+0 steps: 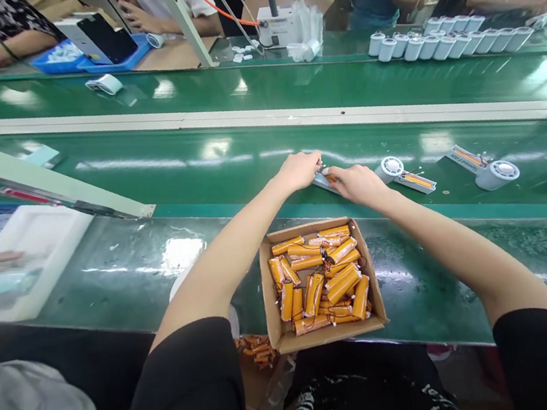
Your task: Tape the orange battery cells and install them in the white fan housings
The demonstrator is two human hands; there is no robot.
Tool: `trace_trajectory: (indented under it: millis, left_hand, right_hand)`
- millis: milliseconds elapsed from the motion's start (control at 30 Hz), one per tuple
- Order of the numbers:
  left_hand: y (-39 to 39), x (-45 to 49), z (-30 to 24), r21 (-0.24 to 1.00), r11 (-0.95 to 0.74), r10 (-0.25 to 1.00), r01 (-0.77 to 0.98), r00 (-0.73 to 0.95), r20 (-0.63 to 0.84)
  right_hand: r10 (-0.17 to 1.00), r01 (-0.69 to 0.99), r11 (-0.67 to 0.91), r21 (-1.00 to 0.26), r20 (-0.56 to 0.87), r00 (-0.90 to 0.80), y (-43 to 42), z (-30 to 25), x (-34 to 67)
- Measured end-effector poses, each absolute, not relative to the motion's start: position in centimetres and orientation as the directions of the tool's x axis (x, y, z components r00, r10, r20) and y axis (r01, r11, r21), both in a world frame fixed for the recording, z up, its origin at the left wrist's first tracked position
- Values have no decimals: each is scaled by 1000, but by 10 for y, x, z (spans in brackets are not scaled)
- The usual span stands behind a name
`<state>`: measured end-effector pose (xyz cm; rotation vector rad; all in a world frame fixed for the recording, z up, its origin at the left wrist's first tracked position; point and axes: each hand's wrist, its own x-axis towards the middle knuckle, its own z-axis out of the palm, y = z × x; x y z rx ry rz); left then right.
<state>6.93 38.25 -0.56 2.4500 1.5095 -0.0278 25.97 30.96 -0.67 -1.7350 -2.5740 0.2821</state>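
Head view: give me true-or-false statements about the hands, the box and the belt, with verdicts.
1. The cardboard box holds orange batteries. True.
2. Both hands are inside the box. False: the left hand and right hand meet at a small white part on the green belt, beyond the box.
3. A row of white cylinders sits far right on the rear belt. True.
4. The box sits outside the right arm. False: it lies between the forearms.
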Motion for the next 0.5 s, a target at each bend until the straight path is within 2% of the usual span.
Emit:
trace_trajectory:
  millis: [167, 300, 400, 500]
  left_hand:
    - [380, 75, -5, 256, -361, 902, 897, 406, -148]
    - [373, 88, 4, 299, -337, 916, 893, 385, -116]
    - [357, 94, 25, 359, -316, 929, 878, 362, -69]
    - [309, 53, 42, 456, -325, 945, 829, 306, 117]
  right_hand:
    - [908, 926, 371, -75, -179, -378, 309, -3, 229]
    - [904, 920, 382, -90, -171, -392, 318, 8, 224]
    - [873, 884, 450, -123, -147, -465, 308, 24, 246]
    - [859, 850, 494, -181, -46, -509, 258, 21, 283]
